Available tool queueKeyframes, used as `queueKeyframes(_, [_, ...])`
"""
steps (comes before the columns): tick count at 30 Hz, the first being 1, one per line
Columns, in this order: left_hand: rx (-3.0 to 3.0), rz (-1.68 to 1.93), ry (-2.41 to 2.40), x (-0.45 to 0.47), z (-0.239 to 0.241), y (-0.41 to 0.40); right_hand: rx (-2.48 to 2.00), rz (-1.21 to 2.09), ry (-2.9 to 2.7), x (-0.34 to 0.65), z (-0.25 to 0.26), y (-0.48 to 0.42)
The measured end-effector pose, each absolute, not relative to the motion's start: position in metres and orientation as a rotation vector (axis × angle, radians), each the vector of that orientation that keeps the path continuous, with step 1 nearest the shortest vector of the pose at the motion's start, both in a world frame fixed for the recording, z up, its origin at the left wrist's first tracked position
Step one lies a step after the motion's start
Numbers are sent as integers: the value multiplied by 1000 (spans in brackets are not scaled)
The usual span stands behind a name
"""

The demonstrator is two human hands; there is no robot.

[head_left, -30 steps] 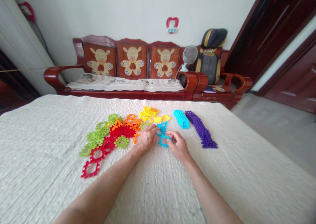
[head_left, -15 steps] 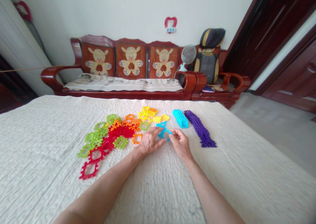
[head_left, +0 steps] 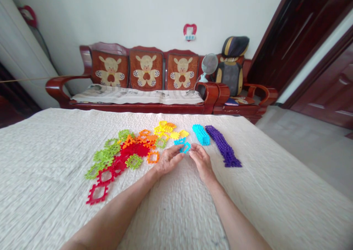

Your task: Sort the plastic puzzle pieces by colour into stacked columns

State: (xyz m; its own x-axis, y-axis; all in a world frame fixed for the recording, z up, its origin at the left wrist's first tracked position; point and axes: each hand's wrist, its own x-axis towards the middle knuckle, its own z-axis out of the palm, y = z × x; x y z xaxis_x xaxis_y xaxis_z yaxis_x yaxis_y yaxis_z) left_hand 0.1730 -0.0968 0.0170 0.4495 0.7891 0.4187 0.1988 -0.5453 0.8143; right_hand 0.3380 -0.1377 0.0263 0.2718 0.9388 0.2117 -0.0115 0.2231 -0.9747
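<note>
My left hand (head_left: 168, 160) and my right hand (head_left: 200, 160) meet over the white quilted cover (head_left: 179, 206), both pinching small cyan plastic square tiles (head_left: 184, 147) between their fingertips. Another cyan tile (head_left: 179, 141) lies just behind them. To the left spreads a loose heap of tiles: red (head_left: 116, 165), green (head_left: 106, 155), orange (head_left: 147, 139) and yellow (head_left: 168, 129). To the right lie a stacked cyan block (head_left: 200, 134) and a long purple stack (head_left: 223, 146).
Behind the covered surface stands a dark red wooden sofa (head_left: 143, 81) with bear cushions and newspapers. A small fan (head_left: 209, 65) and a backpack (head_left: 233, 64) sit at its right end. Dark wooden doors (head_left: 311, 47) are at the right.
Both hands have lifted the cyan tiles a little and drawn them together at the fingertips. The camera has tilted slightly downward.
</note>
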Motion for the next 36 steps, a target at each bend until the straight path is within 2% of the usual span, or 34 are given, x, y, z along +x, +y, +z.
queueKeyframes(13, [1940, 1004, 717, 171, 27, -103, -1011, 956, -1188, 336, 24, -135])
queueKeyframes(22, [1994, 1012, 731, 175, 22, -103, -1090, 879, -1219, 335, 22, -134])
queueKeyframes(31, [2202, 1582, 1130, 167, 3, -80, -1452, 155, -1164, 378, -1, -123])
queueKeyframes(36, [2258, 1708, 1169, 166, -4, -71, -1521, -131, -1259, 393, 1, -109])
